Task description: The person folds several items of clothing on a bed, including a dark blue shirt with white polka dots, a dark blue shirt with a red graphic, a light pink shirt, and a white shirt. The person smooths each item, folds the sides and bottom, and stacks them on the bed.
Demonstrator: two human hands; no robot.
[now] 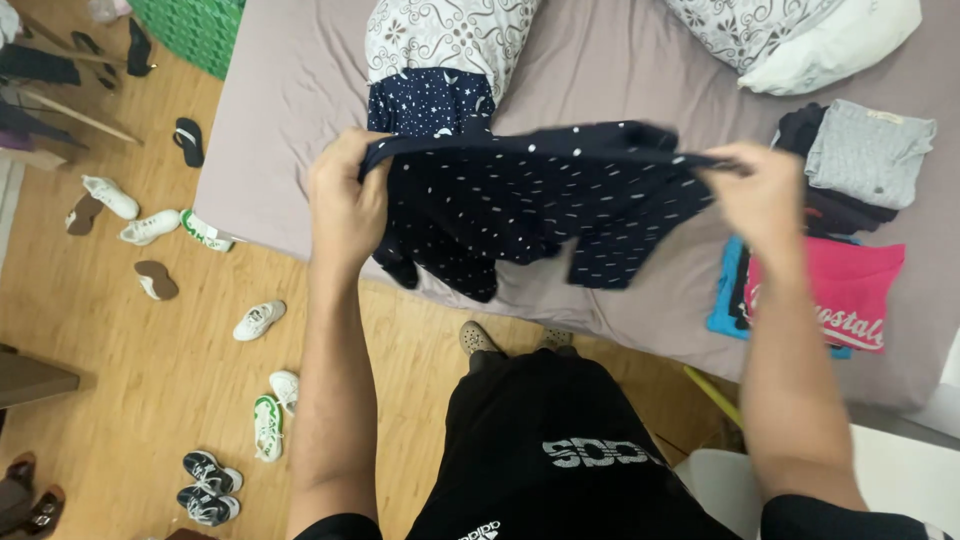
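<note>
Left hand (345, 205) and right hand (762, 195): fingers closed on top edge of dark spotted garment (530, 195), held stretched above bed (620, 70) edge. Keep edge taut and level (lower part hangs crumpled); shake flat, then lay on bed beside folded clothes stack (850, 180).

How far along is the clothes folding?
Done: a folded stack with a grey top and a pink shirt over a blue one lie on the bed. In hand: the left hand and right hand hold a dark dotted garment spread above the bed's edge, unfolded. Left: a starred navy piece under the pillow, not folded.
</note>
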